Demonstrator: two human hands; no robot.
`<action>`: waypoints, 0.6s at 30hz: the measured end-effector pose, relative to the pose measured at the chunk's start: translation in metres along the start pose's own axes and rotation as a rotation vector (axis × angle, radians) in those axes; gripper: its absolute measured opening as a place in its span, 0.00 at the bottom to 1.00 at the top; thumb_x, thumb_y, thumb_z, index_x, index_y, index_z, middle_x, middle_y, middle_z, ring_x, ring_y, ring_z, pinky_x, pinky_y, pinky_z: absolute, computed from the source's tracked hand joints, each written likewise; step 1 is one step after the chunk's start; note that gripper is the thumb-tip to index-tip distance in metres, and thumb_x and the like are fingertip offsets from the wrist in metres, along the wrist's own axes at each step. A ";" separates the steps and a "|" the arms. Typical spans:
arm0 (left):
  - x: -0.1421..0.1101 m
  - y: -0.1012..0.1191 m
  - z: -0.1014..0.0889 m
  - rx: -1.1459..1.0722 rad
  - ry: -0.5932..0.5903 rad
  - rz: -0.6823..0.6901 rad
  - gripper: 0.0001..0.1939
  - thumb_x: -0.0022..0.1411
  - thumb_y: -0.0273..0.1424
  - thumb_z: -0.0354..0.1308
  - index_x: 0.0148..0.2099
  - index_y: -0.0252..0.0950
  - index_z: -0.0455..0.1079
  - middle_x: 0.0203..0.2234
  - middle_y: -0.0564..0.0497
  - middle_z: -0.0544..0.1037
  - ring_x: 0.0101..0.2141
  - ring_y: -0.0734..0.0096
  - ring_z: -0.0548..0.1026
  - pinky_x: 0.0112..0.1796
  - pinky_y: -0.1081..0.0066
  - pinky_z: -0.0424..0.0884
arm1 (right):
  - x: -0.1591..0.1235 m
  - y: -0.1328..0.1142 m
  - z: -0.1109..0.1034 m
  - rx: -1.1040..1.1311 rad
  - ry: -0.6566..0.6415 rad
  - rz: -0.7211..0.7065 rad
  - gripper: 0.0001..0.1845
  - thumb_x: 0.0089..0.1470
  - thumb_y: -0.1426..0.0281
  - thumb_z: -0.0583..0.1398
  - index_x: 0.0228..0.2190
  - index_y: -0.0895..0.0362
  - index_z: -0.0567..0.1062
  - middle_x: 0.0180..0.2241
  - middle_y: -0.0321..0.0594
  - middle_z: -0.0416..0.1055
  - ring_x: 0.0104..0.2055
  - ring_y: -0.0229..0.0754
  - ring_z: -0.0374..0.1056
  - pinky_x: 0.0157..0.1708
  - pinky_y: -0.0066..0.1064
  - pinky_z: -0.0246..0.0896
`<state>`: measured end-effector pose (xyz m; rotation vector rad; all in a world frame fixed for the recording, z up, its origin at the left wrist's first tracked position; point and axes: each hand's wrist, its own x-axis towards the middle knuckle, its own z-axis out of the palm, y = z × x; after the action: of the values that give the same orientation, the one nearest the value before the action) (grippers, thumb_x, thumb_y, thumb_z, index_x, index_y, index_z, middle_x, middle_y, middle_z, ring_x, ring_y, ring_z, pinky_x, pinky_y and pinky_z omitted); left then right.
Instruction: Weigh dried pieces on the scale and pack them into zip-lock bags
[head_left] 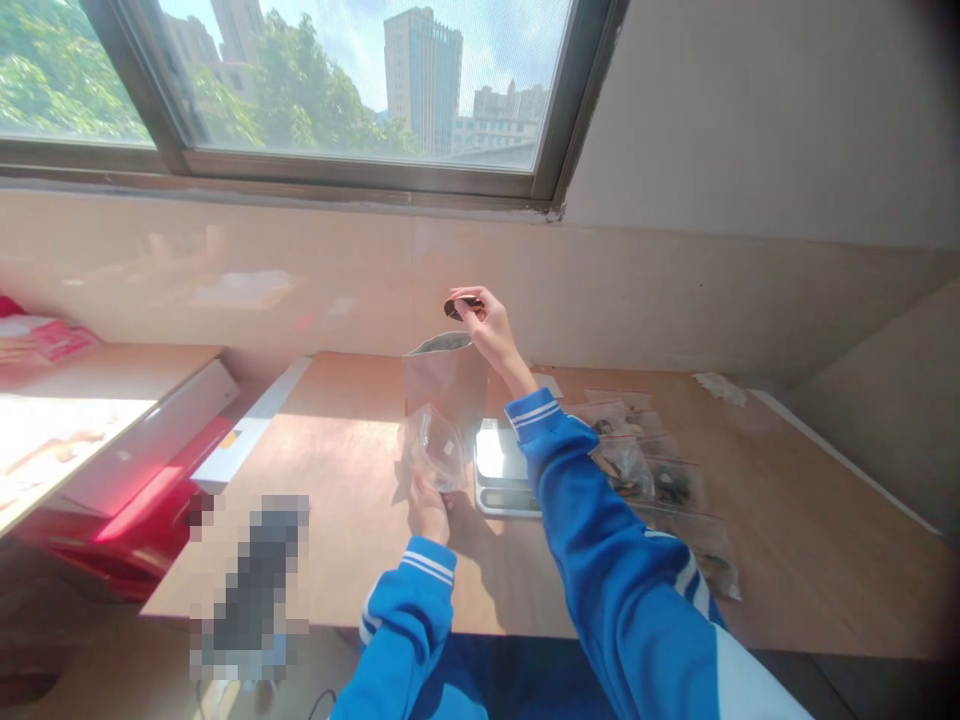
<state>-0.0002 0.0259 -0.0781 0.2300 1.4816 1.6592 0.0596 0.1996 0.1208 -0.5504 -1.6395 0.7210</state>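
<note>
In my right hand (487, 325) a small dark, flat, roundish piece (459, 308) is pinched between thumb and fingers; its exact kind I cannot make out. It hangs just above the open mouth of an upright paper-coloured pouch (446, 380) on the table. My left hand (430, 505) grips a clear plastic bag (435, 450) in front of that pouch, with the fingers partly hidden behind the film. A white digital scale (502, 465) lies right of the clear bag, partly covered by my right sleeve.
Several clear zip bags with dark pieces (671, 485) lie on the wooden table (810, 520) to the right. A pixelated dark object (259, 570) is at the front left edge. Farther left stand another table (150, 370) and a red chair (142, 510). A wall and window (360, 100) rise behind.
</note>
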 end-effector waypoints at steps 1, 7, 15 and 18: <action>0.000 0.001 0.000 -0.003 -0.004 -0.005 0.28 0.61 0.54 0.48 0.39 0.34 0.74 0.14 0.54 0.65 0.14 0.76 0.62 0.15 0.75 0.58 | 0.002 0.005 0.003 -0.059 -0.041 -0.043 0.13 0.58 0.59 0.58 0.36 0.56 0.73 0.43 0.44 0.73 0.42 0.41 0.70 0.45 0.34 0.66; 0.003 -0.006 -0.001 -0.047 -0.068 0.011 0.36 0.58 0.60 0.46 0.42 0.30 0.72 0.12 0.57 0.62 0.12 0.79 0.56 0.15 0.76 0.53 | -0.016 0.032 0.010 -0.363 -0.263 -0.188 0.06 0.59 0.73 0.54 0.34 0.56 0.72 0.38 0.43 0.72 0.44 0.43 0.65 0.48 0.36 0.59; 0.011 -0.018 -0.002 -0.061 -0.119 0.036 0.36 0.59 0.60 0.45 0.45 0.32 0.72 0.13 0.56 0.65 0.13 0.80 0.57 0.15 0.77 0.52 | -0.023 0.015 -0.001 -0.610 -0.430 -0.053 0.09 0.63 0.71 0.51 0.34 0.58 0.71 0.33 0.41 0.72 0.35 0.41 0.66 0.39 0.31 0.57; 0.010 -0.019 -0.004 -0.053 -0.105 0.025 0.34 0.62 0.57 0.44 0.47 0.31 0.71 0.17 0.53 0.69 0.14 0.77 0.62 0.16 0.76 0.56 | -0.024 0.011 -0.003 -0.751 -0.423 -0.114 0.10 0.63 0.70 0.51 0.34 0.58 0.72 0.35 0.44 0.73 0.38 0.43 0.66 0.44 0.33 0.56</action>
<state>0.0007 0.0284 -0.1001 0.3031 1.3597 1.6788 0.0667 0.1905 0.0968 -0.8597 -2.3259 0.1058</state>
